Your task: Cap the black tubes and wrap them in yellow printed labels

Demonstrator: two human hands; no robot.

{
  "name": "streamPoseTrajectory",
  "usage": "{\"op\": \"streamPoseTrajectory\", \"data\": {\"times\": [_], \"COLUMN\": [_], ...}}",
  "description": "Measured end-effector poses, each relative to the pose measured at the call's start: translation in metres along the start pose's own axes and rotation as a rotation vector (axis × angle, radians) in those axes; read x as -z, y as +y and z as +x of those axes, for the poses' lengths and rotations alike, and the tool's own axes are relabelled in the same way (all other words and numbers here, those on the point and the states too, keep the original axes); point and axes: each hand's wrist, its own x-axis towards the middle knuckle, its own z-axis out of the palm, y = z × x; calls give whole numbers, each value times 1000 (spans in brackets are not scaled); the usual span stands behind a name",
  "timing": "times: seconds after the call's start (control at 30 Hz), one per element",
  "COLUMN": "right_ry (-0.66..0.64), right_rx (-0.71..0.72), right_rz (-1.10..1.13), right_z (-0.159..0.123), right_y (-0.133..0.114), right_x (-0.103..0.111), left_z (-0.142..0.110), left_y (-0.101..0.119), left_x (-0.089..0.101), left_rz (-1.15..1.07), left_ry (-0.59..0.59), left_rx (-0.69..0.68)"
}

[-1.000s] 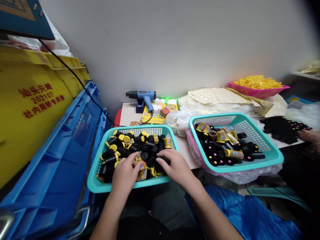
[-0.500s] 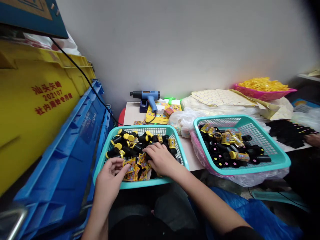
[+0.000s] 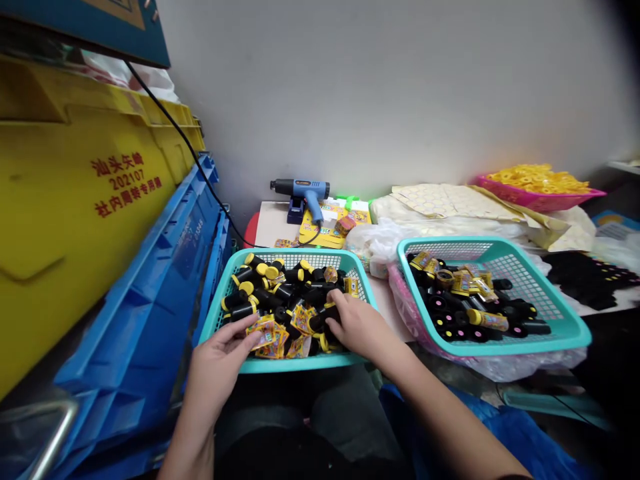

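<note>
Pinching left hand (image 3: 220, 357): nearly closed on wrapper (image 3: 263, 328)
Right hand (image 3: 361, 327): fingers closed around tube (image 3: 319, 321)
Basket (image 3: 307, 364): beneath both grips

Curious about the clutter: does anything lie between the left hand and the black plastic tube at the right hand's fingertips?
Yes: flat yellow printed labels lie between the left hand and the black tube.
</note>
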Motion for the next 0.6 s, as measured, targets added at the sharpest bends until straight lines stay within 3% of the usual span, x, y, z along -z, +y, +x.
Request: {"op": "streamPoseTrajectory", "data": {"times": [0.13, 0.27, 0.33, 0.47, 0.6], "right_ry": [124, 68, 49, 38, 31], "right_rx": [-53, 81, 136, 133, 91], "right_rz": [462, 1166, 1387, 1516, 1411], "right_z": [-7, -13, -13, -12, -13], "right_y": [7, -1, -10, -24, -27], "right_x": [1, 4, 3, -7, -17], "left_z": [-2, -7, -8, -11, -15], "left_y": [-2, -3, -4, -6, -5], "left_x": [-4, -7, -9, -16, -24], "left_rz": [17, -33, -75, -198, -292], "left_ry": [71, 21, 0, 2, 3], "left_rx": [-50, -161, -168, -89, -66]}}
